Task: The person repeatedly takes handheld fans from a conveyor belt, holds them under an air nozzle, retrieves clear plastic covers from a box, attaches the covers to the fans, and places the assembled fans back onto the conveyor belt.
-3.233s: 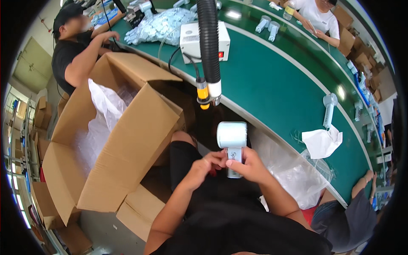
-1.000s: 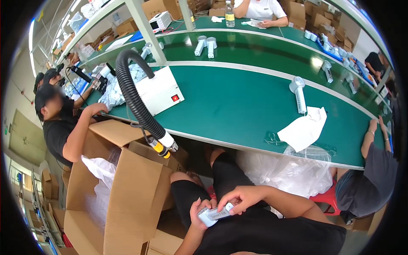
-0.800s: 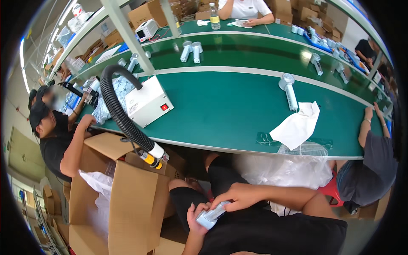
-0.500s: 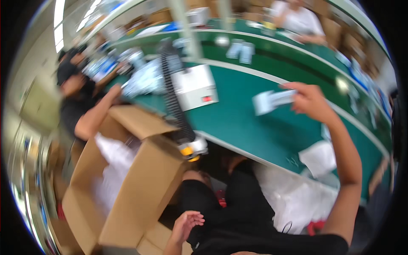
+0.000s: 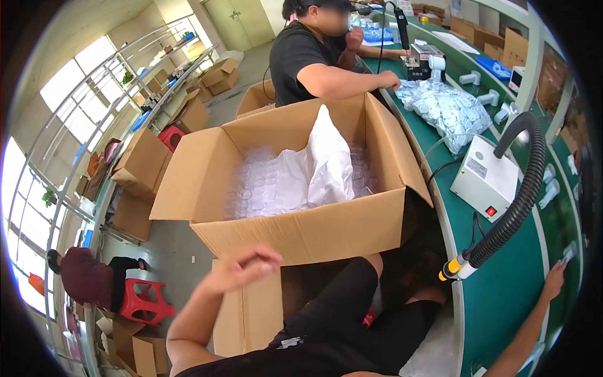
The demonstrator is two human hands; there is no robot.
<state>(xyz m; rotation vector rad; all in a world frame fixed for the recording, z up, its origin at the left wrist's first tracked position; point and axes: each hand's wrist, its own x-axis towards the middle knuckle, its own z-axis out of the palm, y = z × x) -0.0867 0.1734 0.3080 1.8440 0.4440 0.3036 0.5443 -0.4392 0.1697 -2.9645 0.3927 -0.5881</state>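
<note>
My right hand (image 5: 554,281) is at the far right, over the green bench, its fingers closed on a small pale-blue plastic part (image 5: 569,252) partly lost near the picture's rim. My left hand (image 5: 248,270) hangs in the air in front of a large open cardboard box (image 5: 301,235); it is a little blurred, fingers loosely bent, with nothing in it. Inside that box lie rows of clear plastic pieces (image 5: 257,188) and a crumpled white sheet (image 5: 330,157) standing up in a peak.
A white machine (image 5: 483,179) with a red switch and a black ribbed hose (image 5: 534,169) stand on the green bench (image 5: 499,257). Beyond lies a bag of pale-blue parts (image 5: 443,110). A co-worker (image 5: 308,63) sits behind the box; another person (image 5: 88,276) is near a red stool (image 5: 144,301).
The view has swung left toward the cardboard box. My left hand has risen toward the box's near side. The right hand still holds the pale-blue part, now at the picture's right rim.
</note>
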